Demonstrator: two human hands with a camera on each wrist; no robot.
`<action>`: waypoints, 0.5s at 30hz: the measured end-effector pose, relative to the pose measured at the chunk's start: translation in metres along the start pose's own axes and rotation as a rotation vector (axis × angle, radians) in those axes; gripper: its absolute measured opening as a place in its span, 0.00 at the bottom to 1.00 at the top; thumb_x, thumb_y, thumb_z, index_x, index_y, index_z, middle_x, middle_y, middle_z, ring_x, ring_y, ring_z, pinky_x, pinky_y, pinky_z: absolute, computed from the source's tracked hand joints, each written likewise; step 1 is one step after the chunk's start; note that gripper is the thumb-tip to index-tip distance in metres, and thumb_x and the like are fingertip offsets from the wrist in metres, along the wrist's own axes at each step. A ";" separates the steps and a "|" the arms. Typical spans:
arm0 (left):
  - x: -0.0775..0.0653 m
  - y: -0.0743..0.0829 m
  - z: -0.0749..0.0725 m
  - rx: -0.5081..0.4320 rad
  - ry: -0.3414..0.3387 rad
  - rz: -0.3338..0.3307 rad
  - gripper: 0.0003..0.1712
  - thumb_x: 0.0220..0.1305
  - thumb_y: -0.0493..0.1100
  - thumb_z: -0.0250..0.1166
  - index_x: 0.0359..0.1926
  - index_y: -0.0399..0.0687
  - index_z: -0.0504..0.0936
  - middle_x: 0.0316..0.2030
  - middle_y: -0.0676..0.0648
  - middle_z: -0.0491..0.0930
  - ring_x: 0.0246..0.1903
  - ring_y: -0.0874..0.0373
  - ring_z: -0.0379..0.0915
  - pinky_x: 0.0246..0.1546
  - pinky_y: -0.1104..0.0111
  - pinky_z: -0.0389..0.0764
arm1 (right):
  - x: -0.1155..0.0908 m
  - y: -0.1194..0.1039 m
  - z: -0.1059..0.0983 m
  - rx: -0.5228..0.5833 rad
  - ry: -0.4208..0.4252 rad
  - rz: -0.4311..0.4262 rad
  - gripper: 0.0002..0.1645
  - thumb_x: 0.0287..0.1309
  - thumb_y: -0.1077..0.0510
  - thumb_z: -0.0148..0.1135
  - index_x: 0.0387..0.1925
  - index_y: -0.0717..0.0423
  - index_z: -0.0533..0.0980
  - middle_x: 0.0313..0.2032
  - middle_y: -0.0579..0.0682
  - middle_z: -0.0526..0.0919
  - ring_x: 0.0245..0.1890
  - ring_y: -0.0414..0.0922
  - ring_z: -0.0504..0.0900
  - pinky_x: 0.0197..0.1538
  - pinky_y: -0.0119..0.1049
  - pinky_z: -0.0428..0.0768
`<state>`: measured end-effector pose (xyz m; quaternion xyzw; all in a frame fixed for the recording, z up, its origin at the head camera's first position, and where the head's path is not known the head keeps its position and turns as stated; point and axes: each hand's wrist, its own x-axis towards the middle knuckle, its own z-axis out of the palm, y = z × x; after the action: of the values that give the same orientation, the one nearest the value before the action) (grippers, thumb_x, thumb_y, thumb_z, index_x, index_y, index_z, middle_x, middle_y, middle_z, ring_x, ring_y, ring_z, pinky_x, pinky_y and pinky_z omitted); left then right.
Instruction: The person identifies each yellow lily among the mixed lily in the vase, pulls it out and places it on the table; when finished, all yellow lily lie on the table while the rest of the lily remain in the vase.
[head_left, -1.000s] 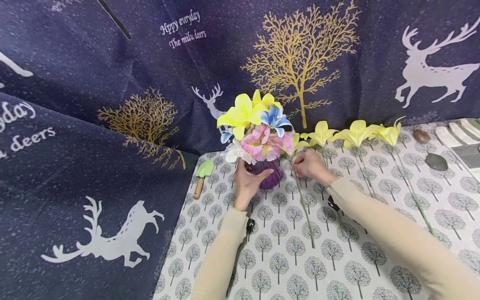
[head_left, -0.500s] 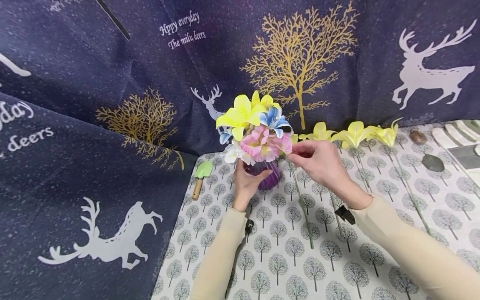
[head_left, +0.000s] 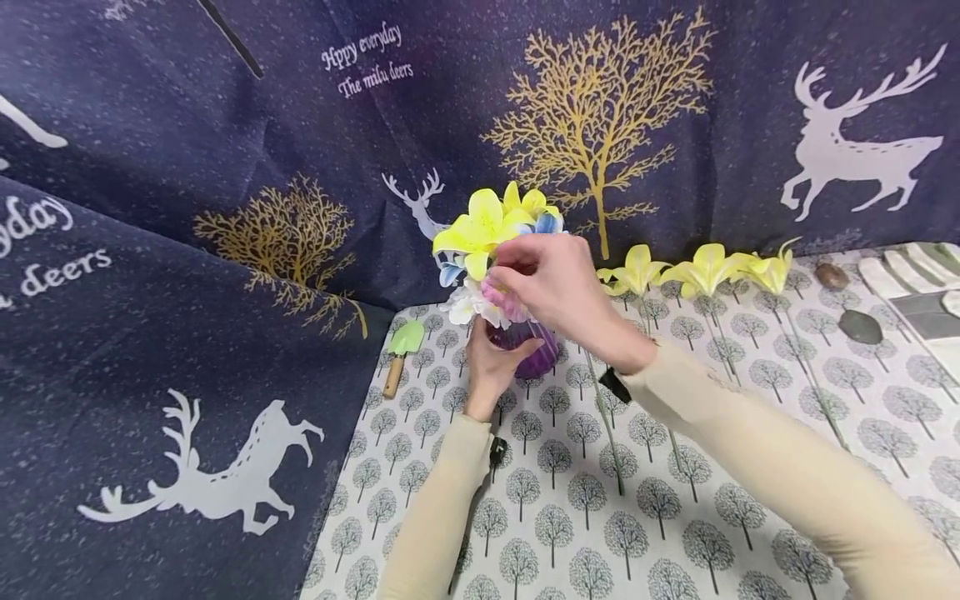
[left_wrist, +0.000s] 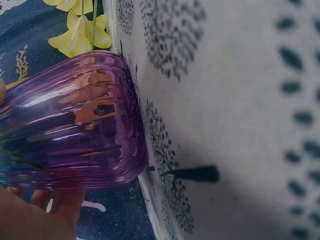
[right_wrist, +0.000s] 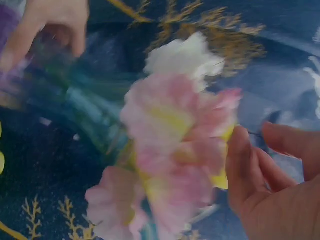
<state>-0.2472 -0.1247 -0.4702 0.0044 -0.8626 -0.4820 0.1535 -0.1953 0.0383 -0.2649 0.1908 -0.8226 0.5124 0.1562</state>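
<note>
My left hand (head_left: 493, 371) grips the purple ribbed glass vase (head_left: 543, 357) from the left, thumb across its front. In the left wrist view the vase (left_wrist: 95, 125) stands on the cloth, with fingers (left_wrist: 65, 205) bent round its side. Yellow lilies (head_left: 480, 227), blue lilies (head_left: 452, 275), a pink flower (head_left: 501, 300) and a white flower (head_left: 474, 304) rise from it. My right hand (head_left: 566, 292) is in front of the bouquet, fingers bent, hiding part of it. In the right wrist view its thumb and forefinger stand apart beside the pink flower (right_wrist: 165, 125), with nothing clearly held between them.
Yellow lilies (head_left: 705, 268) with long stems lie in a row to the right. A green trowel (head_left: 406, 337) with a wooden handle lies left of the vase. A brown stone (head_left: 832, 276), a dark stone (head_left: 860, 327) and white-grey striped fabric (head_left: 903, 275) lie far right.
My right hand has left the nearest loose lily stem, risen, and moved left across the pink flower to the front of the bouquet. My left hand has stayed on the vase.
</note>
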 end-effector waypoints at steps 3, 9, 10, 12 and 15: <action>-0.002 0.000 0.001 -0.019 -0.015 -0.010 0.63 0.36 0.68 0.81 0.73 0.58 0.62 0.68 0.45 0.73 0.68 0.49 0.70 0.72 0.53 0.71 | 0.017 0.007 0.008 -0.096 -0.033 0.025 0.09 0.60 0.58 0.69 0.41 0.55 0.88 0.39 0.51 0.92 0.36 0.44 0.88 0.42 0.36 0.87; -0.005 0.000 0.001 -0.021 -0.046 -0.051 0.67 0.35 0.71 0.80 0.73 0.49 0.62 0.67 0.39 0.73 0.66 0.44 0.72 0.69 0.49 0.75 | 0.035 0.016 0.020 -0.176 0.019 0.024 0.13 0.60 0.66 0.58 0.28 0.56 0.87 0.28 0.52 0.91 0.24 0.47 0.83 0.30 0.35 0.78; -0.005 0.000 0.001 -0.013 -0.042 -0.052 0.67 0.35 0.72 0.80 0.73 0.48 0.61 0.67 0.38 0.73 0.66 0.43 0.72 0.69 0.49 0.75 | 0.037 0.017 0.023 -0.175 0.021 0.026 0.13 0.60 0.66 0.58 0.28 0.56 0.87 0.27 0.52 0.90 0.22 0.46 0.83 0.28 0.34 0.77; -0.005 0.000 0.000 0.004 -0.028 -0.051 0.70 0.35 0.73 0.79 0.74 0.47 0.60 0.68 0.37 0.72 0.67 0.42 0.71 0.70 0.48 0.74 | 0.042 0.016 0.028 -0.171 0.013 0.045 0.12 0.59 0.66 0.57 0.27 0.56 0.86 0.25 0.51 0.89 0.20 0.45 0.82 0.25 0.33 0.76; -0.004 0.000 0.000 0.006 -0.015 -0.028 0.71 0.35 0.73 0.79 0.77 0.55 0.56 0.73 0.40 0.67 0.71 0.43 0.66 0.73 0.46 0.68 | 0.048 0.014 0.035 -0.106 -0.010 0.144 0.10 0.58 0.65 0.58 0.33 0.57 0.86 0.30 0.51 0.90 0.21 0.43 0.84 0.23 0.32 0.81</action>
<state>-0.2434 -0.1241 -0.4715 0.0134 -0.8651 -0.4815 0.1401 -0.2466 0.0045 -0.2689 0.1251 -0.8609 0.4772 0.1244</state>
